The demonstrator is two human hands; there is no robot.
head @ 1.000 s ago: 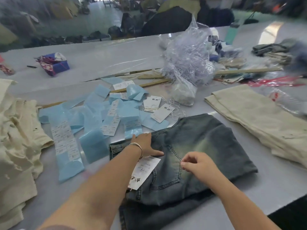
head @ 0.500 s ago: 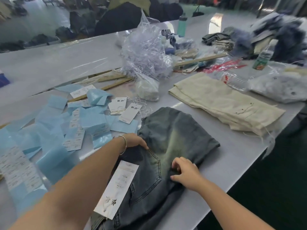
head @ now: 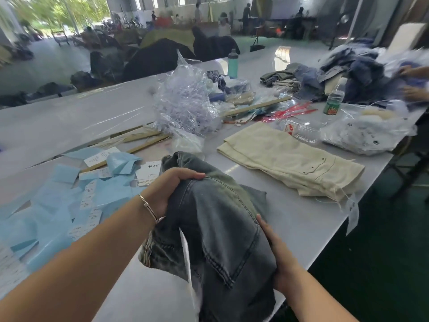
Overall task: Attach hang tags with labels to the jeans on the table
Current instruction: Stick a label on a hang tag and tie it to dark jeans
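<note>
Dark washed jeans [head: 218, 228] are lifted off the white table [head: 299, 219] between both hands. My left hand [head: 169, 189] grips the bunched upper part, fingers curled over the fold. My right hand [head: 276, 252] grips the jeans' right side near the back pocket. A white hang tag [head: 188, 259] dangles edge-on from the jeans' left side. Loose white hang tags [head: 148, 173] and blue label sheets [head: 58, 205] lie spread to the left on the table.
Folded cream trousers [head: 290, 159] lie to the right, a tag hanging off the table edge [head: 352, 212]. Behind are a clear plastic bundle [head: 185, 105], wooden sticks [head: 255, 108], bottles [head: 334, 101] and a clothes pile [head: 343, 75]. Another person's hands [head: 415, 82] work at far right.
The jeans lay flat under both hands; now both hands have gathered and lifted them off the table. The hang tag swung from flat to hanging edge-on. The view turned right.
</note>
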